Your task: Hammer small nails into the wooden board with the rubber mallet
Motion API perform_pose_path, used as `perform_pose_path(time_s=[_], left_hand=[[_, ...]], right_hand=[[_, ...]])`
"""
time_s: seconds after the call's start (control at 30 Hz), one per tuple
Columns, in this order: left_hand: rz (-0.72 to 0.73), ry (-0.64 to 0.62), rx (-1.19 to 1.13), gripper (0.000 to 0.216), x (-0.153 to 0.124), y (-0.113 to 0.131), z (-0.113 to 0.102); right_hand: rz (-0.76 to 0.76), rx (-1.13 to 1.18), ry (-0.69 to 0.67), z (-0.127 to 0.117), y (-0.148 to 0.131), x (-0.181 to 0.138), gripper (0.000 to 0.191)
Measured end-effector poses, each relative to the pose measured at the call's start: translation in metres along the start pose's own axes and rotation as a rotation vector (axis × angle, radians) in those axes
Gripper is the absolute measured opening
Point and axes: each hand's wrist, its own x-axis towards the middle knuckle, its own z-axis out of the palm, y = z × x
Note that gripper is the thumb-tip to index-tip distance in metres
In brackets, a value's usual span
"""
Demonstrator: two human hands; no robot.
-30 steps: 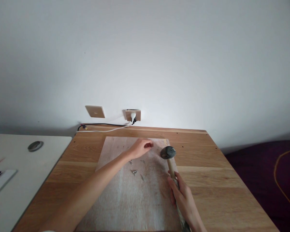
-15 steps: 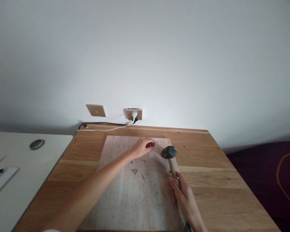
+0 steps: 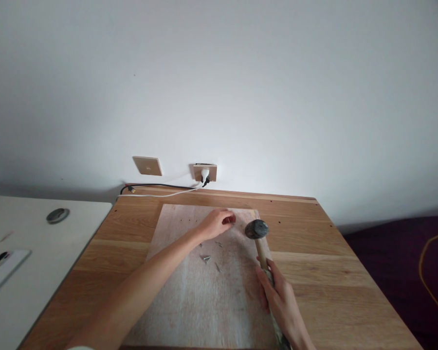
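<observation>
A pale wooden board (image 3: 204, 301) lies on a wooden table (image 3: 314, 272). My left hand (image 3: 217, 223) reaches to the board's far part with fingertips pinched together near its far right corner; what they pinch is too small to tell for sure, perhaps a nail. My right hand (image 3: 279, 299) grips the wooden handle of a hammer (image 3: 256, 229), whose dark round head hovers or rests just right of my left fingers. Several loose nails (image 3: 206, 258) lie on the board below my left hand.
A white table (image 3: 32, 262) adjoins on the left, with a round grey object (image 3: 57, 215) and a flat white device (image 3: 2, 262). Wall sockets (image 3: 205, 172) with plugged cables sit behind the table. A dark purple surface (image 3: 397, 272) lies to the right.
My left hand and the hammer head have barely shifted; the view drifted slightly left, so everything sits a little further right.
</observation>
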Motion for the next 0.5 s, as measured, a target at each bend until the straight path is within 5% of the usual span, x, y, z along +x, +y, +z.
perform_pose_path(time_s=[0.5], left_hand=[[-0.086, 0.026, -0.073, 0.038, -0.001, 0.0, 0.001]], right_hand=[[-0.083, -0.015, -0.081, 0.018, -0.037, 0.022, 0.07]])
